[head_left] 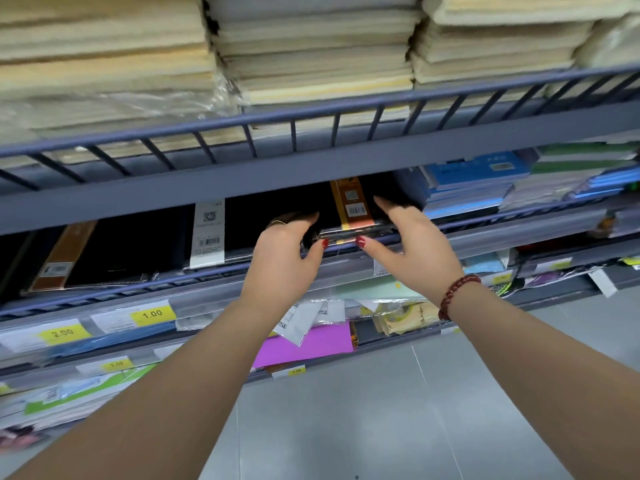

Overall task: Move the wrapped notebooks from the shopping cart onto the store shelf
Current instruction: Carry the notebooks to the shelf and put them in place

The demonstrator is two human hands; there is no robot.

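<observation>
A stack of black wrapped notebooks (349, 216) with an orange label band lies on the store shelf (346, 258), its near edge over the front rail. My left hand (284, 251) grips the stack's left corner, thumb against the near edge. My right hand (412, 247) holds the right side, fingers on top and thumb on the front edge. Two more black wrapped notebooks, one with a white label (207, 233) and one with a brown band (62, 258), lie to the left on the same shelf. The shopping cart is out of view.
The shelf above, with a barred rail (311, 123), carries cream paper stacks (311, 46). Blue and green notebooks (485, 181) sit to the right. Lower shelves hold price tags (152, 315), a purple sheet (311, 344) and packets. Grey floor (381, 410) lies below.
</observation>
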